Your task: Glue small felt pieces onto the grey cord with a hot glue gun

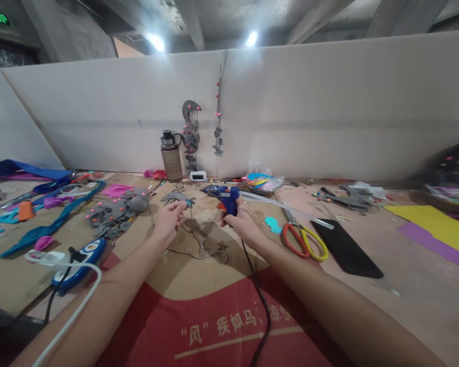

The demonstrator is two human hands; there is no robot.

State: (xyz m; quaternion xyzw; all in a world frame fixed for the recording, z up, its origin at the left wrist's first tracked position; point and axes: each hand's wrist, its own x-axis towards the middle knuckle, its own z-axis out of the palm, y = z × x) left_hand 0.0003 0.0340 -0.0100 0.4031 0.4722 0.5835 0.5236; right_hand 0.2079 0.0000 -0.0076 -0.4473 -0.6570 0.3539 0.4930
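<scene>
My right hand [240,218] is wrapped round the handle of a blue hot glue gun [222,192], its nozzle pointing left and a clear glue stick [268,200] trailing from its rear. Between the fingertips of my left hand [170,219] is a grey felt piece [175,197], with a small teal bit by the fingers. The glue gun's nozzle is just above and right of that piece, and I cannot tell if they touch. Grey cord with small felt shapes [201,250] lies on the cardboard below my hands.
Red-and-tan cardboard [183,285] covers the table. Scissors [304,237] and a black phone [346,248] lie right. A grey felt pile [112,216] and a blue power strip [80,265] are left. Behind stand a bottle [171,160] and a white partition [309,107]. A black cable [258,290] runs towards me.
</scene>
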